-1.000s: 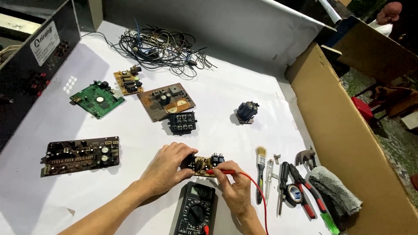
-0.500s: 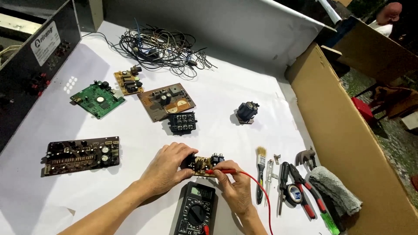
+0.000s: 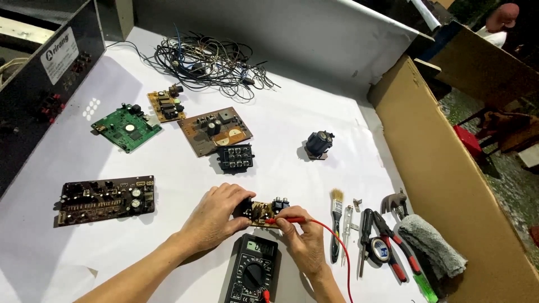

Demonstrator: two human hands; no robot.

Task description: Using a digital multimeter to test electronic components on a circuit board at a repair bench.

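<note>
Probing a small brown circuit board [image 3: 263, 211] on the white counter [image 3: 281, 146].
Left hand [image 3: 216, 216] fingers grip the board; right hand [image 3: 303, 235] fingers pinch a thin red probe [image 3: 281, 220]; nothing has moved since earlier.

White label [image 3: 58, 49] on black case; multimeter's grey-green screen [image 3: 261, 246].

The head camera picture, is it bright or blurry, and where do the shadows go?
Head view: bright, even light on the white table cover, sharp through the middle; soft shadows fall just left of the left hand and the circuit boards, like the green board; no strong glare, though the multimeter screen looks pale; the top right corner is dark and hard to read.
</note>
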